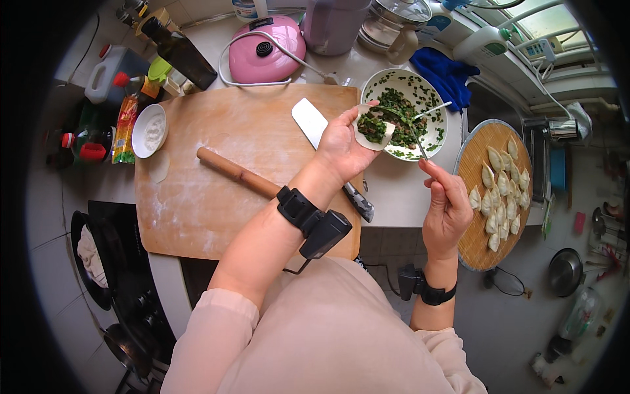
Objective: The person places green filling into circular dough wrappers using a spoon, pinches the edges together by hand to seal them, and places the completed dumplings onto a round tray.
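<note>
A round dough wrapper (pixel 362 139) with green filling on it lies in my left hand (pixel 344 143), which is held at the near left rim of a white bowl (pixel 438 143). The bowl holds chopped green filling (pixel 401 106). My right hand (pixel 445 202) grips a thin metal utensil (pixel 421 145) whose far end reaches the filling over the wrapper; its tip is hard to make out. A white handle (pixel 433 110) leans in the bowl. On the wooden board (pixel 197 207) lie a rolling pin (pixel 236 172), a cleaver (pixel 311 120) partly under my left hand, and a flat wrapper (pixel 159 166).
Folded dumplings (pixel 502 182) cover part of a round woven tray (pixel 472 157) at the right, beside the sink. A small bowl of flour (pixel 150 130) stands at the board's left edge. Behind are a pink appliance (pixel 266 49), a dark bottle (pixel 184 56) and a blue cloth (pixel 445 76).
</note>
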Demonstrator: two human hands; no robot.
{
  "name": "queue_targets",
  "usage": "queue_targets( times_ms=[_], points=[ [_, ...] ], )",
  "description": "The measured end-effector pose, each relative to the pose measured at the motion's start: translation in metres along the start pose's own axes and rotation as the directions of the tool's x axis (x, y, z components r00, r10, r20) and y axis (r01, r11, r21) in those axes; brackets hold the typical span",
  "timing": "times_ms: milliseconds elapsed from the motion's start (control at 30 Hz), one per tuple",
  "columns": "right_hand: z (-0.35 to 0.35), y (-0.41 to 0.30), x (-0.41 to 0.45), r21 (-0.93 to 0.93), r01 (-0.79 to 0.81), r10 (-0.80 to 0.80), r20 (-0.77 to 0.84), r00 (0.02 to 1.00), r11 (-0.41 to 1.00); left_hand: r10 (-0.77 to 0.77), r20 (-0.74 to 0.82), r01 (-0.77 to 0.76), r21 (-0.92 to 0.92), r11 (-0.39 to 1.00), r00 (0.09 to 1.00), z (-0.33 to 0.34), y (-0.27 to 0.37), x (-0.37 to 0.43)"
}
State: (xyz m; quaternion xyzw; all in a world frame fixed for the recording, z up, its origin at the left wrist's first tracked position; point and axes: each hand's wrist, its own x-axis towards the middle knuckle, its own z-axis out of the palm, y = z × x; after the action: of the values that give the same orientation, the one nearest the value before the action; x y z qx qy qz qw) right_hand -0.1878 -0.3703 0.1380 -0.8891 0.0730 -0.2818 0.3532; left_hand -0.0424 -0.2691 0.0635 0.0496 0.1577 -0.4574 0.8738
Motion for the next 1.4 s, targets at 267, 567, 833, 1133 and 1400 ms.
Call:
queue_targets(
  times_ms=[267, 567, 833, 1133, 1400],
  points=[
    [-0.004, -0.01, 0.004, -0.144, 0.202, -0.191, 0.085, 0.978, 0.969, -0.03, 0.066, 0.034, -0.07, 0.997, 0.997, -0.008, 0.004, 0.001],
    [0.001, -0.012, -0.002, 0.035, 0.036, -0.037, 0.024, 0.999, 0.999, -0.045, 0.114, 0.052, -0.062, 0.997, 0.992, -0.015, 0.01, -0.003],
    [0.022, 0.057, -0.01, 0.625, -0.499, 0.68, -0.071, 0.73, 0.6, -0.062, 0.115, 0.058, 0.039, 0.998, 0.991, -0.005, 0.015, -0.02],
    [0.025, 0.056, -0.033, -0.281, -0.571, 0.574, -0.078, 0.815, 0.772, -0.187, 0.123, 0.128, 0.38, 0.916, 0.975, 0.025, 0.013, -0.062],
    [0.022, -0.048, -0.01, -0.108, 0.084, -0.071, 0.113, 0.991, 0.991, -0.288, 0.107, 0.189, 0.535, 0.824, 0.952, 0.028, 0.01, -0.094]
  ],
)
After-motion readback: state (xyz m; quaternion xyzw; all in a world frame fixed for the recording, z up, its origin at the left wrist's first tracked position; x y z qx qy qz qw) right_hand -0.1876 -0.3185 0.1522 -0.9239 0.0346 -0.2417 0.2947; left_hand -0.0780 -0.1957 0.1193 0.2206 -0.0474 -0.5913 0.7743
